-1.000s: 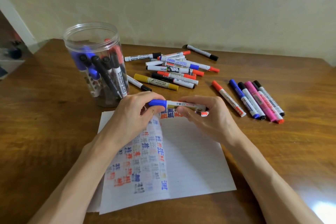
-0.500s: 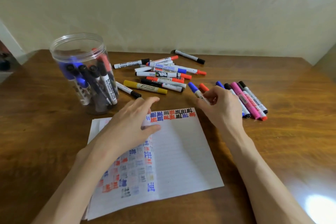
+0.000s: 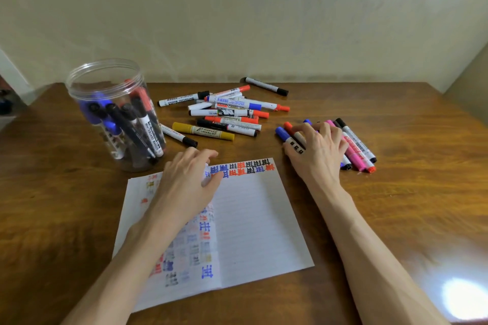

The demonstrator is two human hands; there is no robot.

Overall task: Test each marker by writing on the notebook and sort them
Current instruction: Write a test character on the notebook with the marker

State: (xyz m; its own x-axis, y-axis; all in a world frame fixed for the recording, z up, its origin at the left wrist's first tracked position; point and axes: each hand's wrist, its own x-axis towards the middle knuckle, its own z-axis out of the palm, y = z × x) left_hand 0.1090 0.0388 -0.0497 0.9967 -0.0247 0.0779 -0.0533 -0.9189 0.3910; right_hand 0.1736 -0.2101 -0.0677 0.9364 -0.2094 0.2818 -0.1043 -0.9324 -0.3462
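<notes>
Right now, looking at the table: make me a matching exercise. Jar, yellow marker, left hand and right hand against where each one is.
Things:
1. clear jar
2. yellow marker
3. left hand
4. right hand

Places:
A. resting on the row of markers at the right
B. standing upright at the far left
C. on the notebook, near its top edge
D. lying flat at the near edge of the loose pile

Pairs: 1-B, 2-D, 3-C, 4-A

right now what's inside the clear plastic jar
Capped markers lean inside the jar: blue caps, black caps and a red cap. They overlap, so the exact count and the jar's bottom are hidden.
</notes>
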